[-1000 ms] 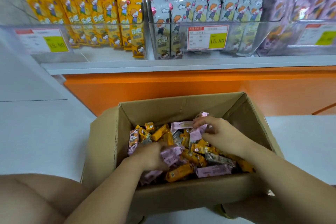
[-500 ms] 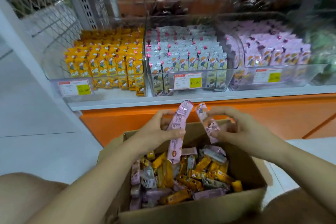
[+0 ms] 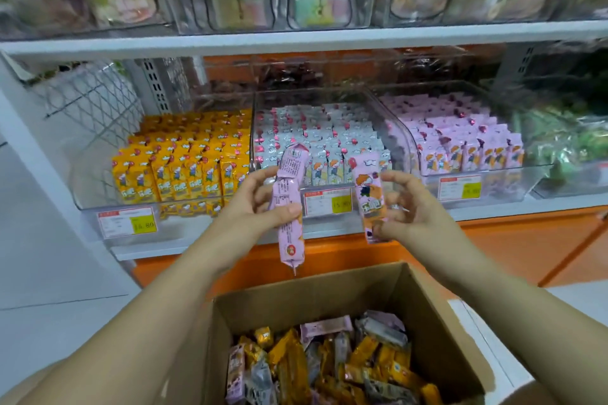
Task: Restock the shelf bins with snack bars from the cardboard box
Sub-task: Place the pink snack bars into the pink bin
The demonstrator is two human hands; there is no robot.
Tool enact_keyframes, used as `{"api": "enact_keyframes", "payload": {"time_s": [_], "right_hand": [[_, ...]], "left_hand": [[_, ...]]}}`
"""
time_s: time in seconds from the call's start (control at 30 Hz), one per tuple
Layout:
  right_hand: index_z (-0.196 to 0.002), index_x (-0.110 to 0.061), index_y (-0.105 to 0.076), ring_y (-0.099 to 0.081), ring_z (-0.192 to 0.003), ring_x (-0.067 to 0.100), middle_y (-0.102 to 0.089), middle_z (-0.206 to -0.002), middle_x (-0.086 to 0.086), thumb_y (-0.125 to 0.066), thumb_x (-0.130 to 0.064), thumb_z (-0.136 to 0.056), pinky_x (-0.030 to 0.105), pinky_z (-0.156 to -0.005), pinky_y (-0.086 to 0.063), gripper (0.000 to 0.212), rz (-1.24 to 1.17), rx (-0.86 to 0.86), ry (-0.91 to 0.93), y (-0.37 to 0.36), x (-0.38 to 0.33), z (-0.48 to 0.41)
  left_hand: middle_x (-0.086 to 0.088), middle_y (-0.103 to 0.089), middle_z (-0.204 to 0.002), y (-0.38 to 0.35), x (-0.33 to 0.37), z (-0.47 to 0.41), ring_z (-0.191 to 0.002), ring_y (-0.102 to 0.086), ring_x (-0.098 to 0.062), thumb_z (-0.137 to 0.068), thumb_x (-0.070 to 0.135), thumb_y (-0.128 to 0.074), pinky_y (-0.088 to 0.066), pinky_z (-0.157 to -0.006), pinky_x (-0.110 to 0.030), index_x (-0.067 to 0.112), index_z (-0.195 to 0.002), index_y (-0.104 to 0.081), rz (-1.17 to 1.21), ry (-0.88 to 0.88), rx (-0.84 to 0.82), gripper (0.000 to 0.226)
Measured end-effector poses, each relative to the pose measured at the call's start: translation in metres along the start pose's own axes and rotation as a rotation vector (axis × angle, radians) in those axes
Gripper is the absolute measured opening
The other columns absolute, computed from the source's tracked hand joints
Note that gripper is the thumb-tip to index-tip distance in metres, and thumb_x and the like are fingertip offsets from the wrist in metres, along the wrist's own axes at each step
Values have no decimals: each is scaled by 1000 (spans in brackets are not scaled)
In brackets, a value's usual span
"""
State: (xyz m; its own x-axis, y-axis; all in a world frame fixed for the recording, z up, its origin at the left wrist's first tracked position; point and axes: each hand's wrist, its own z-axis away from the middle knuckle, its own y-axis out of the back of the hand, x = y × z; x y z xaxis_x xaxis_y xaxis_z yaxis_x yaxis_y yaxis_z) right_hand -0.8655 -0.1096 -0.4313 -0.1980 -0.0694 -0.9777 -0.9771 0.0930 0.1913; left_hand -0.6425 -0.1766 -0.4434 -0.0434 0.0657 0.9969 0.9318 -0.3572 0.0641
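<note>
My left hand [image 3: 260, 207] grips a bunch of pink snack bars [image 3: 289, 207], held upright with their backs toward me. My right hand [image 3: 408, 210] pinches one pink snack bar [image 3: 368, 197] with a cartoon figure facing me. Both hands are raised in front of the shelf, above the open cardboard box [image 3: 437, 316], which holds several mixed yellow, pink and grey bars. Behind the hands stand three clear bins: a yellow-bar bin [image 3: 184, 168], a grey-bar bin [image 3: 316, 138] and a pink-bar bin [image 3: 460, 141].
An upper shelf [image 3: 296, 39] carries clear bins of other sweets. Price tags [image 3: 126, 222] hang on the bin fronts. An orange base panel [image 3: 513, 250] runs under the lower shelf. White floor lies to the left. A bin of green packs [image 3: 566, 141] sits at far right.
Both hands came out of the box holding pink bars and rose to shelf height. My view tilted upward, so the upper shelf now shows.
</note>
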Motion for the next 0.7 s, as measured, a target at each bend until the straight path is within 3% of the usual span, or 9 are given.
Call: {"api": "enact_keyframes", "payload": {"time_s": [0.1, 0.13, 0.23, 0.33, 0.43, 0.5, 0.63, 0.7], "right_hand": [[-106, -30, -54, -62, -85, 23, -58, -96, 5, -64, 2, -82, 43, -85, -54, 42, 112, 34, 92, -7, -14, -28], [-106, -25, -56, -61, -90, 28, -61, -93, 4, -65, 0, -83, 40, -86, -54, 35, 147, 47, 134, -10, -20, -38], [-98, -20, -55, -54, -80, 17, -51, -74, -7, -65, -2, -84, 10, -63, -47, 24, 214, 90, 222, -21, -31, -71], [-85, -18, -48, -52, -61, 6, -47, -74, -4, -66, -3, -83, 6, -49, -36, 23, 359, 46, 175, -32, -30, -97], [-79, -20, -44, -48, -62, 15, -49, -79, 1, -69, -6, -82, 15, -52, -36, 28, 458, 13, 99, -39, -21, -108], [-81, -21, -41, -45, -66, 17, -46, -80, 4, -68, -8, -83, 15, -51, -34, 30, 444, 54, 124, -43, -24, -104], [-88, -24, -43, -47, -62, 1, -48, -77, -5, -66, -15, -87, 6, -54, -37, 24, 362, 28, 281, -57, -47, -84], [-87, -24, -49, -52, -65, 3, -53, -75, -6, -64, -21, -88, 16, -68, -42, 16, 287, -69, 297, -65, -55, -76]], "left_hand": [[9, -71, -93, 14, 3, -9, -82, -67, -4, -65, 20, -68, -51, -63, -17, 24, -128, -43, 79, -26, 68, 69], [10, -71, -92, 19, 3, -11, -81, -67, -4, -64, 20, -68, -50, -64, -18, 24, -128, -43, 103, -28, 88, 68], [10, -71, -95, 29, 3, -14, -84, -67, -6, -62, 23, -69, -48, -73, -25, 24, -128, -44, 144, -29, 104, 70], [11, -72, -97, 35, 2, -15, -89, -68, -9, -60, 27, -71, -48, -76, -29, 26, -129, -45, 142, -26, 104, 73], [9, -70, -105, 38, 1, -13, -93, -67, -9, -61, 29, -72, -51, -79, -31, 27, -131, -43, 134, -29, 98, 76], [8, -68, -106, 42, 3, -12, -91, -68, -7, -67, 24, -72, -53, -80, -31, 28, -129, -43, 133, -43, 100, 69], [8, -67, -105, 44, 6, -9, -89, -68, -5, -68, 22, -71, -55, -78, -27, 34, -122, -45, 132, -65, 89, 61], [7, -67, -106, 40, 7, -8, -92, -67, -6, -67, 22, -71, -55, -77, -29, 37, -119, -45, 140, -66, 73, 61]]}}
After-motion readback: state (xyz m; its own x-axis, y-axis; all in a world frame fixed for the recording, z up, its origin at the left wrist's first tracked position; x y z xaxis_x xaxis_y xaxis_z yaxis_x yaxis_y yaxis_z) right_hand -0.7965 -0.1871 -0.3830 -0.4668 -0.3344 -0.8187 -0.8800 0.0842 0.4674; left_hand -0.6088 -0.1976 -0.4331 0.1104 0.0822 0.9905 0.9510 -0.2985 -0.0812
